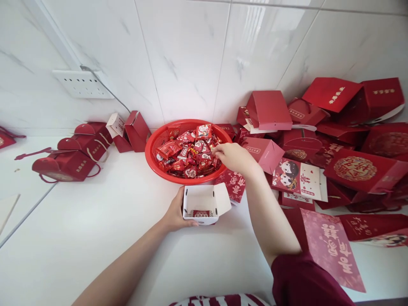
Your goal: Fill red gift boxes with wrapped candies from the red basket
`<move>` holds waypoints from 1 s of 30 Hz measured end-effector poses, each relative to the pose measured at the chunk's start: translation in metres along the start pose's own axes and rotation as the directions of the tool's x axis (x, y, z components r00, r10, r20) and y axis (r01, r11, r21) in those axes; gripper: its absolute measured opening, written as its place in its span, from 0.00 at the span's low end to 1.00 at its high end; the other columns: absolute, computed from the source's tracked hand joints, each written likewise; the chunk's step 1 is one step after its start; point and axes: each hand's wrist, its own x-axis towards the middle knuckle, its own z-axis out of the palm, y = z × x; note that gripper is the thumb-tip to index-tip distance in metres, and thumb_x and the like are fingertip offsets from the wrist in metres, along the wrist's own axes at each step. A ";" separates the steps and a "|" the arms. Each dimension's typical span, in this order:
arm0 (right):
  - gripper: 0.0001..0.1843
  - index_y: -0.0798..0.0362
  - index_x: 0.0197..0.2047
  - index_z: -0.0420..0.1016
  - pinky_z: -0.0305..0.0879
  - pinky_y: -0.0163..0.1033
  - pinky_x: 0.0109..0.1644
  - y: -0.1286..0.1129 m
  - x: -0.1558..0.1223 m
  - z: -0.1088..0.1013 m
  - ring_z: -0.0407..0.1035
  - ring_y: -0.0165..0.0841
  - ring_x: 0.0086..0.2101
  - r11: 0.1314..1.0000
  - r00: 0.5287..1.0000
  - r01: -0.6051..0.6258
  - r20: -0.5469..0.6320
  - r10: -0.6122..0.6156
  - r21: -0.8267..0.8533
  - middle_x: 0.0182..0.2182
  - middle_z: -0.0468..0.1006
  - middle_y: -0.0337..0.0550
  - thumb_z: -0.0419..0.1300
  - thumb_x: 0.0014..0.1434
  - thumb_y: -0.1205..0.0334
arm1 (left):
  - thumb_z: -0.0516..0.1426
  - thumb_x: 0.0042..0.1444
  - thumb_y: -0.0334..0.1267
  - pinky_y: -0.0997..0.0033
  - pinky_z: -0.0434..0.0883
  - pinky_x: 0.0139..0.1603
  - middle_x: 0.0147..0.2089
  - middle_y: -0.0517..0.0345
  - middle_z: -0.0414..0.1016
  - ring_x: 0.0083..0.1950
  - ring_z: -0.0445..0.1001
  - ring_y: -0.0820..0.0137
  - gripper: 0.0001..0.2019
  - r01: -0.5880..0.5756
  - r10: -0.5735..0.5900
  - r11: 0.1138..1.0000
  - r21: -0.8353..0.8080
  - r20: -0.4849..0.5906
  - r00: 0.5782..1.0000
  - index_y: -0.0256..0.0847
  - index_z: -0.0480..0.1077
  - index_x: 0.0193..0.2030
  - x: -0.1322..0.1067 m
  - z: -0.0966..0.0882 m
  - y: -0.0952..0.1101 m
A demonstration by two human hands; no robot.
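My left hand (179,216) grips the side of a small white-lined box (199,196), with the thumb along its front edge. The box stands open, its flap folded out to the right, and a red wrapped candy (202,213) lies at its bottom. My right hand (235,157) reaches over the right rim of a red plastic basket (152,163). Its fingers are pinched together among the wrapped candies (191,155) that fill the basket; what is between the fingertips is hidden.
Red gift boxes (269,108) are heaped along the right side, some folded flat. A pink printed box (331,246) lies by my right forearm. Handled red boxes (68,163) stand at left. A power strip (83,84) with a cable is on the tiled wall.
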 end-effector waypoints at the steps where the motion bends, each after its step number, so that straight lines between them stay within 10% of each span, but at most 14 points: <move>1: 0.17 0.50 0.47 0.80 0.65 0.40 0.52 0.003 0.014 0.008 0.74 0.40 0.49 1.000 0.999 -0.008 0.041 0.008 -0.013 0.47 0.81 0.46 0.50 0.66 0.68 | 0.72 0.38 0.58 0.45 0.67 0.61 0.63 0.39 0.67 0.63 0.68 0.45 0.52 -0.003 0.003 1.000 0.013 0.011 1.000 0.42 0.54 0.65 0.000 0.000 0.001; 10: 0.31 0.53 0.52 0.75 0.67 0.38 0.47 0.010 0.067 0.065 0.73 0.44 0.48 0.990 0.976 0.142 0.165 -0.144 0.026 0.48 0.79 0.51 0.74 0.42 0.69 | 0.71 0.40 0.52 0.47 0.66 0.61 0.62 0.41 0.67 0.62 0.68 0.46 0.49 -0.025 0.024 0.998 0.061 0.027 0.999 0.42 0.53 0.66 -0.002 -0.001 0.006; 16: 0.04 0.53 0.41 0.76 0.64 0.33 0.45 0.017 0.061 0.063 0.73 0.31 0.41 0.959 0.964 0.234 0.089 -0.250 0.160 0.40 0.81 0.41 0.62 0.61 0.64 | 0.72 0.40 0.50 0.45 0.65 0.62 0.63 0.41 0.66 0.63 0.66 0.45 0.50 -0.028 0.027 0.998 0.053 0.026 0.999 0.42 0.53 0.67 -0.001 -0.001 0.005; 24: 0.13 0.51 0.33 0.82 0.64 0.35 0.41 0.019 0.067 0.071 0.74 0.34 0.34 0.948 0.954 0.243 0.127 -0.272 0.207 0.30 0.82 0.39 0.75 0.42 0.66 | 0.72 0.39 0.53 0.44 0.66 0.61 0.63 0.41 0.67 0.62 0.69 0.46 0.50 -0.022 0.022 0.998 0.058 0.012 1.000 0.43 0.54 0.67 -0.001 -0.001 0.005; 30: 0.11 0.50 0.44 0.83 0.64 0.37 0.45 0.013 0.047 0.058 0.74 0.35 0.37 0.941 0.975 0.217 -0.109 -0.195 0.258 0.38 0.83 0.43 0.66 0.57 0.59 | 0.72 0.41 0.52 0.42 0.65 0.62 0.63 0.39 0.67 0.62 0.68 0.45 0.49 -0.026 0.025 0.999 0.036 0.018 1.000 0.41 0.54 0.66 -0.001 0.000 0.005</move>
